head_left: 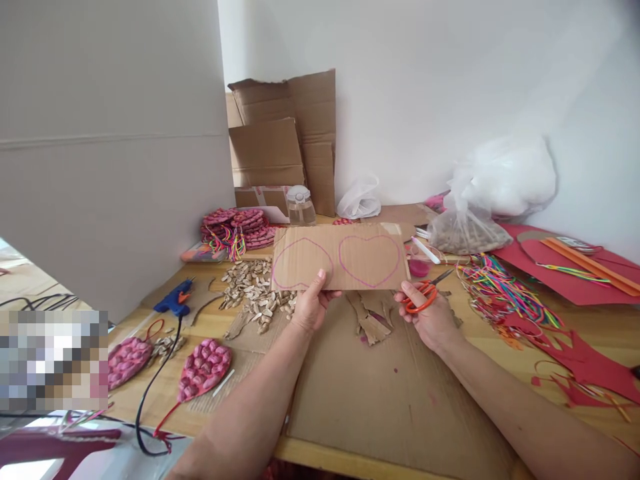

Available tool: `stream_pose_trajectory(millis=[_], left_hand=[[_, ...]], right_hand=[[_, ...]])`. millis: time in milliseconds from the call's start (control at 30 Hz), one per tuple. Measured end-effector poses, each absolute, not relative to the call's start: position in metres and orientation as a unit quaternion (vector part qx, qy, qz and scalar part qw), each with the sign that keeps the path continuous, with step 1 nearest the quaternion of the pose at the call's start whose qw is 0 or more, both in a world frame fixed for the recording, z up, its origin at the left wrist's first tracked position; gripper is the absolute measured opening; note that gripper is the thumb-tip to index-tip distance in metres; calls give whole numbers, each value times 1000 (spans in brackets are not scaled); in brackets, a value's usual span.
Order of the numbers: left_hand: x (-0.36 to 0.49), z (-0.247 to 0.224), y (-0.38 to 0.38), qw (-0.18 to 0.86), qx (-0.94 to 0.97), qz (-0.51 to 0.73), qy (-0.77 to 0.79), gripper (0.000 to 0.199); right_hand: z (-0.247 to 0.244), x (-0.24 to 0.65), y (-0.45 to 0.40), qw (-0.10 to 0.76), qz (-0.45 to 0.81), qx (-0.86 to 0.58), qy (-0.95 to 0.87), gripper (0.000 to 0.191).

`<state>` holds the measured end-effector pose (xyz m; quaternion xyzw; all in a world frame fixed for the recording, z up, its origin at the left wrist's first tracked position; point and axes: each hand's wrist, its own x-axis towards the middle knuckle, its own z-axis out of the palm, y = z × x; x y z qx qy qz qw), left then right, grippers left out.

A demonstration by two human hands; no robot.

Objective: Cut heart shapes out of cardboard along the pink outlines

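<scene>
My left hand (316,303) grips the lower edge of a cardboard piece (361,280), thumb in front. Two heart outlines in purple are drawn on it; the left one is cut off by the lower edge. In my right hand (425,317) is a pair of orange-handled scissors (421,305), blades pointing up and to the right. The fingers of that hand are close to the cardboard's lower right corner; whether they touch it I cannot tell. Below lies a large cardboard sheet (360,400) with crumpled cardboard scraps (373,327) on it.
To the left are a blue glue gun (174,300), a heap of pale shells (257,287) and pink heart-shaped pieces (205,370). A bottle (301,208) stands behind. Colourful cords (510,287), red paper scraps (595,357) and plastic bags (505,180) lie to the right.
</scene>
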<state>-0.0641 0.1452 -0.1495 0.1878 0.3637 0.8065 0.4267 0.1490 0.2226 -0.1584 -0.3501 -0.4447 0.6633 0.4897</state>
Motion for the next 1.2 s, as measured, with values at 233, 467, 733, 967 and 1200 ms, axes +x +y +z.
stream_pose_trajectory(millis=[233,467,733,967,1200], left_hand=[[-66,-150,146,441,166,808,355,32],[-63,-149,145,452,176,805,341,40],[-61,-152,144,477,200,782,347,42],[-64,-157,145,488,202,777,343,36],[-66,-158,144,508,211,764,337,31]], right_hand=[[-155,148,224,506,659,-364,-420,51],[-155,148,221,487,652,-359,-457,46],[-163,147,222,490,644,-360,-465,41],[-163,144,220,497,628,-363,-475,38],[-159,144,217,501,625,-366,-475,34]])
